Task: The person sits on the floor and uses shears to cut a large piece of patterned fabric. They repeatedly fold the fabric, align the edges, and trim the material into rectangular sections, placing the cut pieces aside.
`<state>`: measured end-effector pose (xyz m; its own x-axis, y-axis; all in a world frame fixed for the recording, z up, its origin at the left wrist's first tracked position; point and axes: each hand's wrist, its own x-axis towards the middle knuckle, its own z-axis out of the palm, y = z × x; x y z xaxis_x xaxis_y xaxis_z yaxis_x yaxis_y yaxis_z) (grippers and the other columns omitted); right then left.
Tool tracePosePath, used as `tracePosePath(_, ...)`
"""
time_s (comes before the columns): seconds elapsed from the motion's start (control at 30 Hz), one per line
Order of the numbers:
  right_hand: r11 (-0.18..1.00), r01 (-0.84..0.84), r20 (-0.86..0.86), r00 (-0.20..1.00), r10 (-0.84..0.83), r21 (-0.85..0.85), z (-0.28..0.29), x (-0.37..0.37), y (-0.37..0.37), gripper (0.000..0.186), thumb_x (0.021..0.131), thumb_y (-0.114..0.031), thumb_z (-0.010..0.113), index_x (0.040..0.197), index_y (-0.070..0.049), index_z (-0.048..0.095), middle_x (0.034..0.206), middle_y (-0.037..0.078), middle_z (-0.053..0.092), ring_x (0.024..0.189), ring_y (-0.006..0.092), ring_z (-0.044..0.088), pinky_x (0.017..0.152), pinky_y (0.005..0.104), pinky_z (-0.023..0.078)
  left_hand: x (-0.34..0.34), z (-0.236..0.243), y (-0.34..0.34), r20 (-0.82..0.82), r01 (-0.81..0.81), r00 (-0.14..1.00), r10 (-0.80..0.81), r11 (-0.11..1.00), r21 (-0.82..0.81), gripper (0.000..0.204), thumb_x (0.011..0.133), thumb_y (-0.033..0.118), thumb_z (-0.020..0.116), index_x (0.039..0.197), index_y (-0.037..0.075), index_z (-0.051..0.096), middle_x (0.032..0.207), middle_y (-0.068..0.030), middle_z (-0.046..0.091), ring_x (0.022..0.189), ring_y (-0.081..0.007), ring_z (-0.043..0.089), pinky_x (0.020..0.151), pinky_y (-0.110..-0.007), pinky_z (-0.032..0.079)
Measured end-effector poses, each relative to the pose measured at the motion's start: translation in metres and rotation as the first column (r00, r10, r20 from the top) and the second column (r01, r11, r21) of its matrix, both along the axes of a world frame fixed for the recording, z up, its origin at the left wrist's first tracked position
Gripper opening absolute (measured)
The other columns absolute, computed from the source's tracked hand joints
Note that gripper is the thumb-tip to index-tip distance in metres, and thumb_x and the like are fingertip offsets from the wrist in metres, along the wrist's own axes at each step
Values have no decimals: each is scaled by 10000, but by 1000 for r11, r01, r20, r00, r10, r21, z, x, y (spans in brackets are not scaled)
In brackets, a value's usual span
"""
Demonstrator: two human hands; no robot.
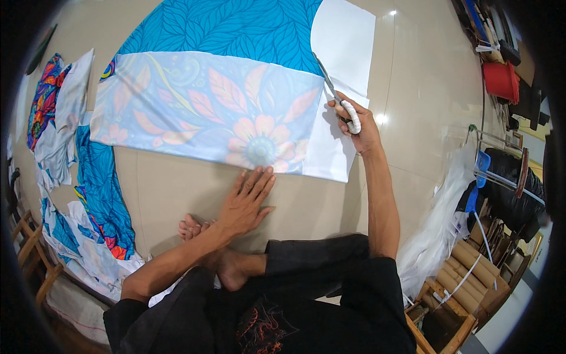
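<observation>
A piece of printed fabric [206, 112] lies spread on the tiled floor before me. Its nearer part shows a pale side with orange leaves and a large flower. The farther part is bright blue with dark leaf lines [224, 29], bordered by a white margin [345, 44] on the right. My right hand [361, 127] grips scissors [328, 81] whose handle is wrapped in white. Their blades point away, over the line where the print meets the white margin. My left hand [250, 197] lies flat with fingers apart, its fingertips at the fabric's near edge.
Cut pieces of blue and multicoloured fabric [106, 183] are heaped at the left, beside a wooden frame [38, 253]. On the right are a red container [501, 81], translucent plastic sheeting [433, 218] and cardboard tubes [466, 271]. My crossed legs and bare foot [233, 271] are close below the fabric.
</observation>
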<state>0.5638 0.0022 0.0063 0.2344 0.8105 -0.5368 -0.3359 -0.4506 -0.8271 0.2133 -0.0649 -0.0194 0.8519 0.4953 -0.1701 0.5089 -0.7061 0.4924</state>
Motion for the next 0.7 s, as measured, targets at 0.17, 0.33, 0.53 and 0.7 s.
tracePosePath(0.17, 993, 122, 13, 993, -122, 1, -4, -32, -3, 475, 914, -19, 645, 1383, 24, 579, 1030, 137, 727, 601, 82, 530, 481, 213, 416, -1, -1, 0, 5, 2, 1000, -2, 1000, 8, 778, 983, 477, 535, 1577, 48, 274, 1664, -124, 231, 1535, -326, 210, 1241, -525, 174)
tracePosePath(0.33, 983, 177, 22, 984, -179, 55, -7, -52, 13, 497, 885, -44, 678, 1366, 43, 587, 988, 112, 733, 576, 89, 532, 458, 232, 388, -2, 2, 0, 1, 4, 1000, -4, 1000, 25, 776, 977, 473, 544, 1574, 48, 286, 1663, -123, 233, 1532, -320, 218, 1237, -519, 184)
tracePosePath(0.53, 973, 226, 75, 970, -229, 49, -9, -64, 28, 473, 890, -35, 625, 1357, 38, 597, 956, 89, 737, 559, 90, 540, 461, 228, 418, -2, 3, 0, 3, -6, 1000, 6, 1000, 9, 754, 985, 463, 537, 1579, 69, 291, 1669, -87, 225, 1540, -283, 192, 1248, -485, 173)
tracePosePath(0.7, 962, 261, 95, 959, -267, 76, -17, -77, 33, 484, 891, -22, 592, 1371, 39, 583, 958, 102, 730, 568, 97, 552, 458, 236, 429, -2, 1, 0, 4, -1, 1000, 1, 999, 52, 782, 958, 492, 566, 1562, 56, 328, 1660, -107, 245, 1533, -300, 207, 1240, -500, 180)
